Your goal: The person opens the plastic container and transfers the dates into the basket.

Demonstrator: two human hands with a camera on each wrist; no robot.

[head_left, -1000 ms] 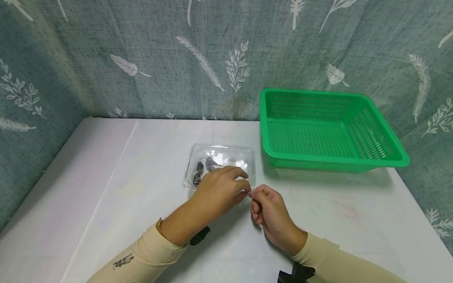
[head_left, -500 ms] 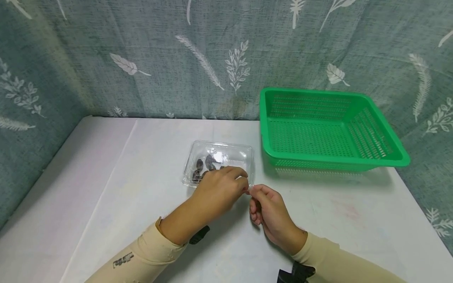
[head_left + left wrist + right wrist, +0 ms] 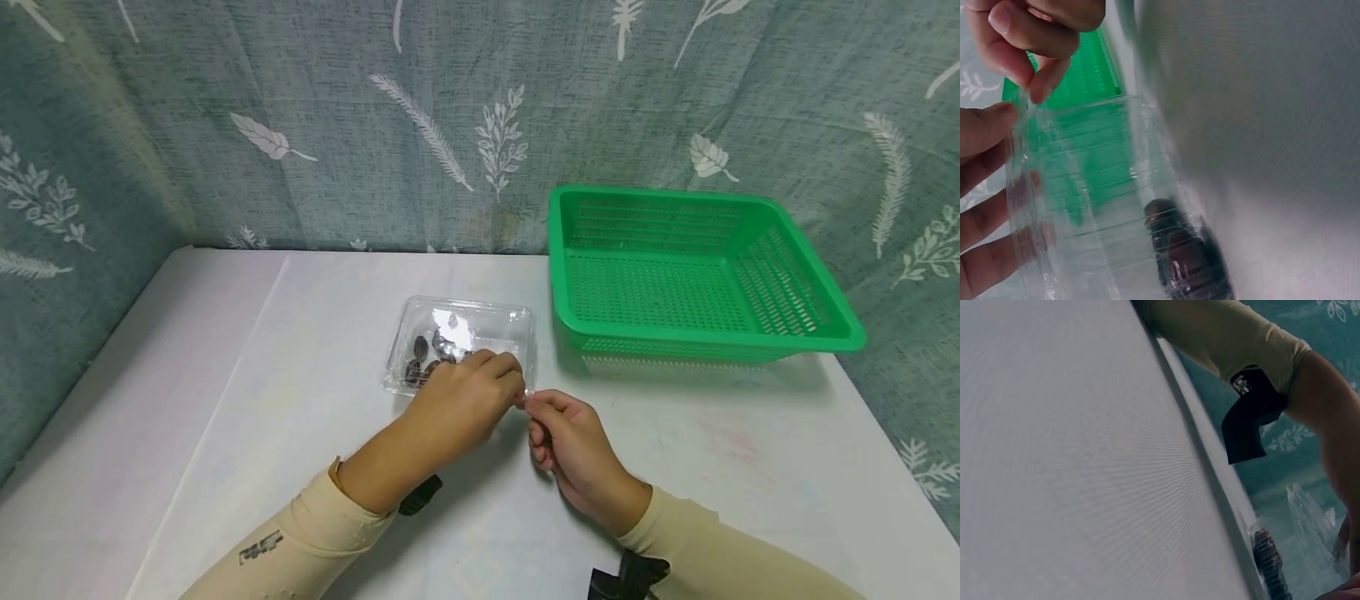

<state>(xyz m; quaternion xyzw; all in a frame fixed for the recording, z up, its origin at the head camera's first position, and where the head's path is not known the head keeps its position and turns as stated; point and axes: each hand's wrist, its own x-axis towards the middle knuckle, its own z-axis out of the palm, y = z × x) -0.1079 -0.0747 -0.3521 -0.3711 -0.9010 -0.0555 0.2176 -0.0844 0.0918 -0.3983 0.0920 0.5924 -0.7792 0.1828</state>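
L hand (image 3: 465,402) grips the rim of a clear rect. plastic box (image 3: 480,305) w/ dark oval pieces (image 3: 421,348) inside; R hand (image 3: 576,450) pinches its near-right corner! Box sits mid-table, twd far edge of white-covered table (image 3: 262,400), left of green rect. plastic basket (image 3: 705,339).

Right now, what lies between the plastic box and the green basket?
Just bare white table separates box and basket, as the head view shows.

Room leftward of plastic box (image 3: 504,327) (green basket (image 3: 660,290) rightward)
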